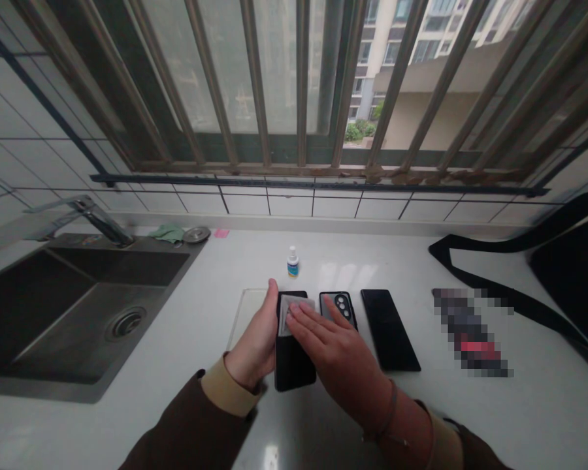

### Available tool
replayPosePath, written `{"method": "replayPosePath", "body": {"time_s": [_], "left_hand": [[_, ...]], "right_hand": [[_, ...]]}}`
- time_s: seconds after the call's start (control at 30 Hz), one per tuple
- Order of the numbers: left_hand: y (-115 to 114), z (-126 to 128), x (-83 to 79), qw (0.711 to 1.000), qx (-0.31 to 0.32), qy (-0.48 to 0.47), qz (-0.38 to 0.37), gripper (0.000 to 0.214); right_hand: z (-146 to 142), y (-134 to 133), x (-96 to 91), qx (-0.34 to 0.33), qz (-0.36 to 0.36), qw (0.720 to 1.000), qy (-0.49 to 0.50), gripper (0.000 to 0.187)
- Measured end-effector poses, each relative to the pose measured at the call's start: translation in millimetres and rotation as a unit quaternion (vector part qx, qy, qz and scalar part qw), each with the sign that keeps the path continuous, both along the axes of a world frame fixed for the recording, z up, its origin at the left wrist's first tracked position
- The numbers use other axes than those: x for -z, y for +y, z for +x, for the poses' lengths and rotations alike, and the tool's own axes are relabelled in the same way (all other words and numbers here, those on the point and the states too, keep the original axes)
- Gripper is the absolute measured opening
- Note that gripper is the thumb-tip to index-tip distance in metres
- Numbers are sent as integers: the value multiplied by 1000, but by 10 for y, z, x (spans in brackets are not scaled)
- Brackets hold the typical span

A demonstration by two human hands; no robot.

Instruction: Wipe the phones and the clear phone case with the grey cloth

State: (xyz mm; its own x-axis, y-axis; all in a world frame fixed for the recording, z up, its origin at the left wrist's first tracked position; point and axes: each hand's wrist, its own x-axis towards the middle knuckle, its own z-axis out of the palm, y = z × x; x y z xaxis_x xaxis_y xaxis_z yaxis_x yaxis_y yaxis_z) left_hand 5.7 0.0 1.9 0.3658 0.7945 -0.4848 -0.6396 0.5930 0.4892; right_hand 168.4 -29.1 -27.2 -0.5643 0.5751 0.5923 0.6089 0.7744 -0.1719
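My left hand [255,341] grips a black smartphone [294,369] along its left edge, thumb pointing up beside the top corner. The phone's dark face is turned toward me. Across its upper part lies a folded pale grey cloth [285,320], pressed down under the fingers of my right hand [340,349]. Partly hidden behind that hand is a black-rimmed phone case [337,301] with camera cut-outs. Farther right, a second black smartphone [391,329] lies flat. Left of the held phone, a thin clear, pale-edged rectangle [247,310] is partly covered by my left hand.
A small white spray bottle [293,262] with a blue label stands behind the phones. At left are a sink [68,320], a faucet [98,219], a green cloth [167,234] and a metal strainer [196,235]. A black strap [490,245] and a blurred-out item [470,333] lie right.
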Motion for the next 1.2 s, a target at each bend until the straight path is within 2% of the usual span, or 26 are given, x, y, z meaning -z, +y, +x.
{"method": "replayPosePath", "body": {"time_s": [0.1,0.17,0.27,0.37,0.43,0.53,0.6,0.7,0.8,0.87,0.93,1.03,1.1,1.2], "left_hand": [[-45,70,3,999,8,-29,20,63],[-27,54,-28,999,-31,-15,17,68],[60,-53,-81,985,-163,48,14,75],[151,-163,-102,947,-307,93,14,74],[182,-190,-99,935,-343,89,4,72],[184,-167,-95,946,-316,67,-4,72],[180,-149,-104,949,-311,59,9,72],[186,-159,-126,928,-365,66,39,71],[179,-167,-126,917,-387,79,51,72],[153,-139,-107,933,-346,87,37,73],[112,-88,-84,958,-275,74,25,74],[61,-25,-67,981,-187,36,33,73],[53,-18,-70,982,-182,35,38,72],[68,-42,-78,973,-218,62,29,75]], "right_hand": [[15,12,0,51,-5,999,9,44],[4,5,-4,33,1,999,12,42],[-30,-23,-10,-38,13,999,6,37],[-49,-61,-34,-83,11,996,-4,33],[-48,-79,-57,-100,3,995,-12,34],[-40,-75,-59,-105,-6,994,-15,36],[-39,-54,-24,-75,-17,997,1,40],[-48,-21,51,-26,-38,998,31,47],[-64,-16,91,-42,-40,998,31,48],[-72,-21,86,-69,-35,997,21,46],[-73,-19,67,-78,-27,996,18,44],[-63,3,42,-44,-8,999,25,44],[-59,14,33,-21,7,999,28,43],[-68,8,21,-42,23,999,20,41]]}}
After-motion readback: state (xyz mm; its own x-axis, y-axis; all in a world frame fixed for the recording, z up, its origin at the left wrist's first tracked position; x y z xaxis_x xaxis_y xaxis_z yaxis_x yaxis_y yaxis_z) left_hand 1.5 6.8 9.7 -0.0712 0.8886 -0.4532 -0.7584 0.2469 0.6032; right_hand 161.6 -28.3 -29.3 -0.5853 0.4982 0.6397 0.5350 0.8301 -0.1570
